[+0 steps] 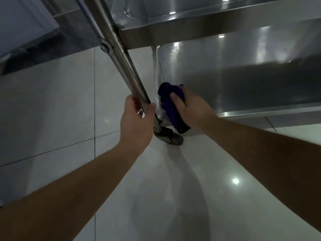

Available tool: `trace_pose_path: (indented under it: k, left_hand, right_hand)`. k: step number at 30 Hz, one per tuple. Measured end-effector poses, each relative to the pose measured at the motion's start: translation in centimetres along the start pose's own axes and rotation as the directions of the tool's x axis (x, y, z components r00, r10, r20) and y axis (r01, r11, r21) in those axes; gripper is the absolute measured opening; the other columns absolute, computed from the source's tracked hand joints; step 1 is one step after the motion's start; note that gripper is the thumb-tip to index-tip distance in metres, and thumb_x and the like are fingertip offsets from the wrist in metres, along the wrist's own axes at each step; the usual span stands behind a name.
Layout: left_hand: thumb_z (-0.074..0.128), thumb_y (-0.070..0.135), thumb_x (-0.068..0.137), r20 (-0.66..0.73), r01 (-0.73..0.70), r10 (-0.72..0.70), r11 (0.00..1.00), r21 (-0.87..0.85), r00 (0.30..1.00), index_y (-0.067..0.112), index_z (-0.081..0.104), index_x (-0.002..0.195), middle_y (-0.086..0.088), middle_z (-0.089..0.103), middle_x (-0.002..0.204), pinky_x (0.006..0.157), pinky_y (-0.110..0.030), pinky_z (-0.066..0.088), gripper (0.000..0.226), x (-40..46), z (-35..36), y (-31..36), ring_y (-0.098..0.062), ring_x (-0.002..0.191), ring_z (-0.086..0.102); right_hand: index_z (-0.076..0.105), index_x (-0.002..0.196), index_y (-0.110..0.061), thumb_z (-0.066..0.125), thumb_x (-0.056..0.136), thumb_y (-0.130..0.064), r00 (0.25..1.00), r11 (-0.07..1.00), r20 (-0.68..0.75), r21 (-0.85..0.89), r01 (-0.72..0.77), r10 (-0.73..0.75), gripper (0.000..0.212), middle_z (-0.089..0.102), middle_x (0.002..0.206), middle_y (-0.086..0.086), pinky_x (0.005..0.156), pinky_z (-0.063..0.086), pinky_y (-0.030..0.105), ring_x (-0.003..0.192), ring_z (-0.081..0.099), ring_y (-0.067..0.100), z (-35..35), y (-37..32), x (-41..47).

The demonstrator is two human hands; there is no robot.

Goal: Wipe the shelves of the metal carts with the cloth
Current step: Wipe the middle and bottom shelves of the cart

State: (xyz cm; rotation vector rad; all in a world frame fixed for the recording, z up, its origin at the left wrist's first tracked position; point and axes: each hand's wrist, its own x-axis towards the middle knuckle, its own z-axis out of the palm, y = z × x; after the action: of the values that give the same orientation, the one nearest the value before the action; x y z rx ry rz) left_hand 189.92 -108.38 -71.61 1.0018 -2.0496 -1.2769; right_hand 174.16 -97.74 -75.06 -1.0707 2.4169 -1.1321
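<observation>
Bracing the cart, the left hand (137, 119) curls round the upright post (111, 44), apparently to stop it rolling. The right hand (189, 108) grips the purple cloth (169, 105), pressing it onto the lower shelf (225, 80) at its near corner beside the caster (171, 136).

Two bare forearms, sleeveless to the frame edge (no rings, no watch)

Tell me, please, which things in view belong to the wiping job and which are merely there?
Part of the job:
- purple cloth, gripped by the right hand
- lower shelf under it
- upper shelf
- cart post, held by the left hand

Merely there:
- caster wheel
- tiled floor
</observation>
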Motion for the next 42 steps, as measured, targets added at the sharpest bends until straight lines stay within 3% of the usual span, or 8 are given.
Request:
trace_pose_path:
  k: [4, 8, 16, 26, 29, 33, 37, 42]
  left_hand:
    - [0.062, 0.031, 0.103, 0.019, -0.041, 0.041, 0.999, -0.024, 0.999, 0.048, 0.054, 0.117, 0.037, 0.066, 0.106, 0.074, 0.003, 0.042, 0.024, 0.7, -0.2, 0.4, 0.018, 0.099, 0.062]
    - [0.059, 0.037, 0.104, 0.024, -0.080, 0.079, 0.996, 0.026, 0.997, 0.052, 0.049, 0.105, 0.029, 0.067, 0.102, 0.070, 0.000, 0.045, 0.018, 0.8, -0.1, 0.3, 0.012, 0.094, 0.064]
    - [0.058, 0.043, 0.104, 0.034, -0.177, 0.173, 0.969, 0.175, 0.984, 0.046, 0.048, 0.103, 0.031, 0.061, 0.100, 0.063, -0.002, 0.045, 0.010, 1.6, -0.2, 0.4, 0.012, 0.084, 0.062]
    - [0.056, 0.048, 0.100, 0.073, -0.172, 0.159, 0.954, 0.246, 0.985, 0.032, 0.053, 0.112, 0.033, 0.058, 0.109, 0.066, 0.000, 0.045, 0.020, 1.7, -0.2, 0.5, 0.013, 0.094, 0.062]
    - [0.055, 0.049, 0.100, 0.082, -0.172, 0.156, 0.953, 0.249, 0.984, 0.031, 0.054, 0.114, 0.033, 0.059, 0.106, 0.067, -0.001, 0.046, 0.023, 1.9, -0.2, 0.5, 0.012, 0.093, 0.063]
    - [0.058, 0.039, 0.102, 0.099, -0.207, 0.188, 0.947, 0.244, 0.977, 0.021, 0.059, 0.121, 0.047, 0.057, 0.099, 0.068, 0.003, 0.043, 0.026, 2.1, -0.5, 0.6, 0.020, 0.094, 0.060]
    - [0.059, 0.037, 0.102, 0.078, -0.217, 0.204, 0.943, 0.250, 0.976, 0.020, 0.059, 0.116, 0.048, 0.056, 0.097, 0.067, 0.004, 0.041, 0.023, 1.9, -0.5, 0.5, 0.020, 0.090, 0.060]
    - [0.060, 0.036, 0.102, 0.055, -0.215, 0.208, 0.940, 0.265, 0.977, 0.024, 0.058, 0.110, 0.042, 0.058, 0.097, 0.068, 0.006, 0.038, 0.015, 1.8, -0.5, 0.6, 0.019, 0.089, 0.059]
  right_hand:
    - [0.052, 0.139, -0.040, 0.039, 0.106, -0.043, 0.939, 0.987, 0.318, -0.040, 0.155, -0.135, 0.036, 0.066, 0.121, -0.006, 0.096, 0.049, 0.038, 0.108, 0.061, 0.018, 2.3, 0.7, 0.3]
    - [0.034, 0.155, -0.043, 0.034, 0.105, -0.041, 0.860, 0.942, 0.496, -0.216, 0.256, -0.120, 0.050, 0.038, 0.163, -0.003, 0.125, 0.015, 0.043, 0.152, 0.025, 0.019, 3.4, 2.0, 2.3]
    - [0.020, 0.159, -0.045, 0.025, 0.103, -0.057, 0.828, 0.813, 0.540, -0.410, 0.413, -0.149, 0.057, 0.014, 0.170, -0.012, 0.125, 0.002, 0.048, 0.158, 0.005, 0.018, 4.8, 2.8, 10.6]
    - [0.010, 0.164, -0.027, 0.023, 0.104, -0.053, 0.941, 0.851, 0.168, -0.495, -0.176, 0.292, 0.066, 0.007, 0.172, 0.005, 0.125, 0.001, 0.055, 0.158, 0.000, 0.033, 1.1, 6.3, 20.3]
    - [0.013, 0.163, -0.031, 0.025, 0.104, -0.056, 0.961, 0.873, 0.235, -0.488, -0.014, 0.147, 0.066, 0.013, 0.172, 0.001, 0.124, 0.002, 0.055, 0.158, 0.003, 0.030, 2.3, 4.6, 17.9]
    - [0.015, 0.161, -0.042, 0.024, 0.103, -0.057, 0.872, 0.874, 0.477, -0.373, 0.311, -0.108, 0.060, 0.012, 0.171, -0.009, 0.125, -0.001, 0.049, 0.158, 0.003, 0.021, 5.3, 1.9, 10.3]
    - [0.019, 0.159, -0.043, 0.024, 0.103, -0.052, 0.880, 0.923, 0.460, -0.278, 0.266, -0.115, 0.058, 0.024, 0.167, -0.013, 0.125, 0.002, 0.042, 0.157, 0.009, 0.016, 4.2, 2.3, 3.8]
    - [0.018, 0.160, -0.042, 0.030, 0.101, -0.054, 0.926, 0.873, 0.374, -0.467, 0.141, 0.050, 0.061, 0.016, 0.170, -0.013, 0.125, 0.006, 0.042, 0.157, 0.008, 0.016, -0.5, 5.6, 1.7]
